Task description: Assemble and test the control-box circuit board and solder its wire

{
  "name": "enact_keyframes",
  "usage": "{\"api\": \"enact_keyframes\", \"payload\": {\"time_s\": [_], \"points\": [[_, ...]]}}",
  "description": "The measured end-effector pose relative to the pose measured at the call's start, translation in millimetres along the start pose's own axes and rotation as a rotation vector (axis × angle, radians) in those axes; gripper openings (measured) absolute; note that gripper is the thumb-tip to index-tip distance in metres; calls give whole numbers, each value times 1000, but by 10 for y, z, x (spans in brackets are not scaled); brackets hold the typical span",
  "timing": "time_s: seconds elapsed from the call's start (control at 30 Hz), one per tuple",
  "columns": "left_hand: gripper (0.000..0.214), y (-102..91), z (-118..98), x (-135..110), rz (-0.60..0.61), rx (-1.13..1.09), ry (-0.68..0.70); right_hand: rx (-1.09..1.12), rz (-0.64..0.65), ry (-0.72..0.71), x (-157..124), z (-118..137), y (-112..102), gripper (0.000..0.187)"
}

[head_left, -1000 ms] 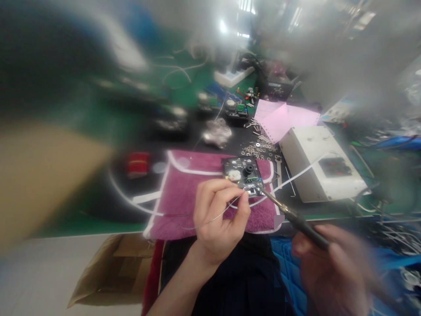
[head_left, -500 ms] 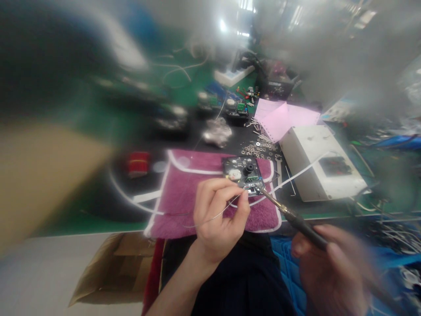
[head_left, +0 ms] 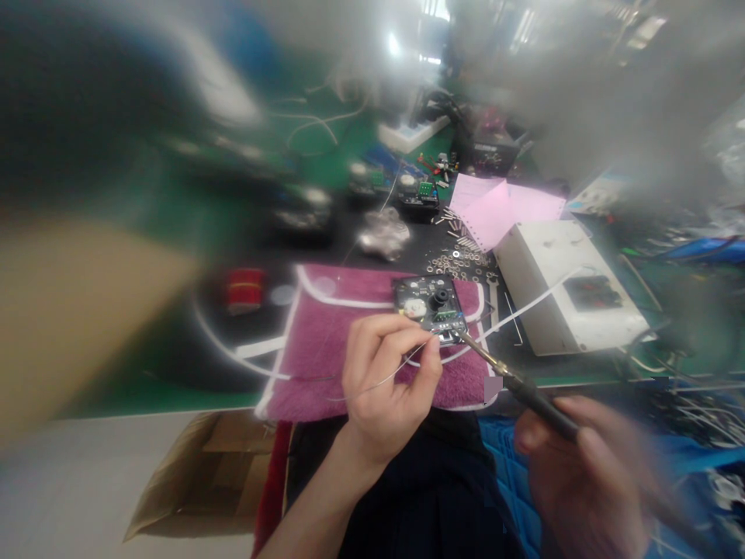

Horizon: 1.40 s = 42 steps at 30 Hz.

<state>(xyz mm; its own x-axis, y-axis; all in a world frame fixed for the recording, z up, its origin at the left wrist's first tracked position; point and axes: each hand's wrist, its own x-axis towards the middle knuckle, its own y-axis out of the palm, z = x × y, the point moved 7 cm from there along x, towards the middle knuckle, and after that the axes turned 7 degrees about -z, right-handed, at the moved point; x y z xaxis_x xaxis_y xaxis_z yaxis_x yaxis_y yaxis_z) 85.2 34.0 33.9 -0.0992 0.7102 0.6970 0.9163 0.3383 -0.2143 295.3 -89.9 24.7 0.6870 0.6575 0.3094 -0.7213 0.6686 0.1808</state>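
On a folded purple towel (head_left: 349,357) with white edging lies a black circuit board (head_left: 424,290) carrying a black knob-like part, a pale component and a green connector. My left hand (head_left: 389,373) pinches a thin solder wire (head_left: 391,380) between thumb and fingers, its end at the board's near edge. From the right, my right hand (head_left: 587,466) grips a soldering iron (head_left: 538,402) by its dark handle. The iron's tip meets the near right part of the board, close to the solder's end. My right hand is partly blurred.
Right of the towel stands a white box (head_left: 547,295) with a white cable crossing to the towel. Behind are pink sheets (head_left: 494,210), scattered metal washers (head_left: 459,264), crumpled foil (head_left: 384,233) and more boards (head_left: 417,192). A red spool (head_left: 244,290) sits left; a cardboard box (head_left: 203,473) is below.
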Motion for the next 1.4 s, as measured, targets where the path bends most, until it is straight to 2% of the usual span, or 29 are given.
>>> {"api": "enact_keyframes", "payload": {"time_s": [0.2, 0.53, 1.07, 1.2, 1.4], "points": [[19, 0, 10, -8, 1, 0, -6, -3, 11, 3, 12, 9, 17, 27], [19, -21, 51, -15, -14, -20, -46, -6, 26, -108, -11, 41, -82, 33], [23, -3, 21, -11, 12, -28, -13, 34, 3, 7, -1, 1, -14, 28], [21, -5, 22, -16, 7, -21, -12, 27, -39, 58, -2, -28, -35, 23], [22, -8, 26, -22, 8, -25, -13, 22, -32, 59, -9, -13, -24, 25]]}}
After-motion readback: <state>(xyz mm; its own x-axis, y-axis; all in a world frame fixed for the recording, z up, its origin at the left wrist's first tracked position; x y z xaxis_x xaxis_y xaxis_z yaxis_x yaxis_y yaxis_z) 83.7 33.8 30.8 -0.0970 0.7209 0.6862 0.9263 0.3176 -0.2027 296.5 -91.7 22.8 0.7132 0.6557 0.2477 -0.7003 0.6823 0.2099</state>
